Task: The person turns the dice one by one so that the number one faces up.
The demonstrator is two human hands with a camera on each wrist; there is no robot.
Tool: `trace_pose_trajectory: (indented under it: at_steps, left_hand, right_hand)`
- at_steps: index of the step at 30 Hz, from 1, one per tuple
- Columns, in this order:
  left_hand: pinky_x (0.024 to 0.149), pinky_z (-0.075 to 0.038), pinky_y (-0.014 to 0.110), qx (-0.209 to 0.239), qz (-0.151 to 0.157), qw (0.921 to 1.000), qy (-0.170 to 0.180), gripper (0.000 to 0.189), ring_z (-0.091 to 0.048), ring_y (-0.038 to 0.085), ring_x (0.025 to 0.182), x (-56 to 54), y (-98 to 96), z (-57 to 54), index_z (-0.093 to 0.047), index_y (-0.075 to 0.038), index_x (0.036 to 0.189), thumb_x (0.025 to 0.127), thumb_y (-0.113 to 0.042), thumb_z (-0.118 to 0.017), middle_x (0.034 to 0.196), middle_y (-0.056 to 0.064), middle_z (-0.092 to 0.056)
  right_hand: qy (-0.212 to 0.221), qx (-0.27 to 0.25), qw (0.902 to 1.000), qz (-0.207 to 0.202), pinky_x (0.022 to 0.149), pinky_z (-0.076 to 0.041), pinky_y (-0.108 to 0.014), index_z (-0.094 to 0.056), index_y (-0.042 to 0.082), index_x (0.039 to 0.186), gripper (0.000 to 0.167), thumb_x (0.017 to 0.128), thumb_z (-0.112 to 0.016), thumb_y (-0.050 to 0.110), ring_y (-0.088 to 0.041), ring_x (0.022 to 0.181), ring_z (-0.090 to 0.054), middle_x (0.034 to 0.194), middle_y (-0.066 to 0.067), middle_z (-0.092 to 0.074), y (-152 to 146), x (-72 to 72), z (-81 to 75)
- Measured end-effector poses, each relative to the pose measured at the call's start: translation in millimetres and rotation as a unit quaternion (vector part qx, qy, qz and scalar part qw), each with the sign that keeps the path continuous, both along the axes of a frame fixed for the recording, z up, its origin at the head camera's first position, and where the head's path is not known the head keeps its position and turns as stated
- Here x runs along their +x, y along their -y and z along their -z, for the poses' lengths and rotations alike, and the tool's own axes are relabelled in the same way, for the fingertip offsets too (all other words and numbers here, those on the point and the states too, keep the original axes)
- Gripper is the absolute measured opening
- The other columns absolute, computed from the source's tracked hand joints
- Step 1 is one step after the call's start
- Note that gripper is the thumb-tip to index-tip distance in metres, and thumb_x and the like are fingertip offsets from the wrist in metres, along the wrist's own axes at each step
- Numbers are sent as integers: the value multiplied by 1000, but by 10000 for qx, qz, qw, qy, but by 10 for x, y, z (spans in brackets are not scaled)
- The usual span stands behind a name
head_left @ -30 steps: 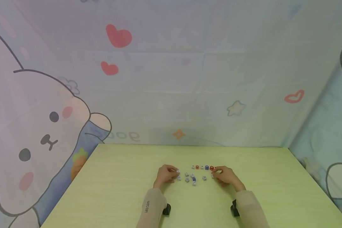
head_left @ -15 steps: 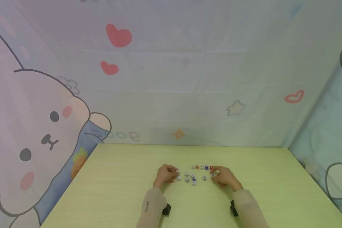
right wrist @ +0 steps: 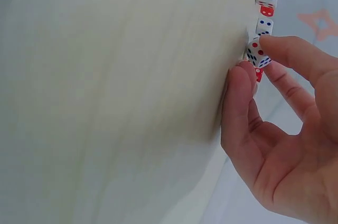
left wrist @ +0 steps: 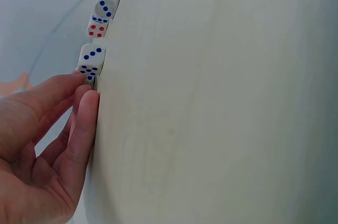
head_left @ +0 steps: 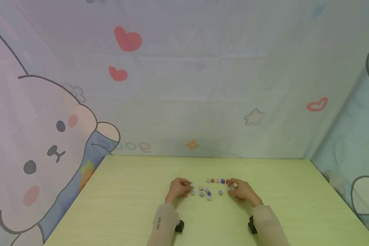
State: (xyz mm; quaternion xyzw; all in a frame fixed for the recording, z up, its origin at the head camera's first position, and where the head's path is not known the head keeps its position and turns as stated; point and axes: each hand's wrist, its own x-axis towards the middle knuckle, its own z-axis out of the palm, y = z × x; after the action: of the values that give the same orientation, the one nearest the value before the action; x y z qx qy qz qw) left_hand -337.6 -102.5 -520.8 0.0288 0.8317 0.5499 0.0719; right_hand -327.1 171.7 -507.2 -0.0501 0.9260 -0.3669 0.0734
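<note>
My left hand (head_left: 179, 187) rests at the left end of the scattered dice, its index finger and thumb pinching a small white die (left wrist: 91, 80), mostly covered by the fingertips. Right beside that grip is another white die (left wrist: 92, 57) showing three blue dots. On the other side, my right hand (head_left: 242, 189) pinches a white die (right wrist: 257, 55) between thumb and index finger; it sits tilted, with two red dots on one face. Between the hands lie several white dice (head_left: 201, 194) and one blue die (head_left: 209, 193). A lone white die (head_left: 220, 192) is nearest the right hand.
Behind the loose dice runs a row with a white die (head_left: 207, 180), an orange-red die (head_left: 213, 180), a blue die (head_left: 222, 181) and a red die (head_left: 228, 181) by the right fingers. The pale yellow-green table (head_left: 126, 198) meets a printed cloth backdrop (head_left: 184, 102).
My right hand has shifted slightly left with its die, now covering the right end of the back row. The die's visible face has changed in its fingers. The left hand has stayed put.
</note>
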Motion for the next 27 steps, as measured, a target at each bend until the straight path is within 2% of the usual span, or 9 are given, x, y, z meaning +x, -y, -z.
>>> trace_pose_trajectory:
  at_steps: [16, 27]
  left_hand:
    - [52, -54, 22, 4, 40, 9999, -100, 23, -59, 6, 60, -20, 4, 6, -66, -3, 100, 79, -13, -67, 82, 10, -66]
    - [51, -53, 22, 11, -32, 10000, -3, 23, -59, 7, 59, 18, -7, -16, -66, -3, 100, 79, -13, -67, 82, 10, -66]
  right_hand:
    - [53, -188, 9998, -17, 43, -43, -22, -54, 7, 88, 14, 78, -63, 8, -10, 48, -42, 62, -3, -54, -27, 18, -35]
    - [161, -228, 9995, 133, 42, -44, -21, -53, 7, 86, 14, 78, -64, 9, -10, 48, -44, 64, -3, -53, -36, 18, -16]
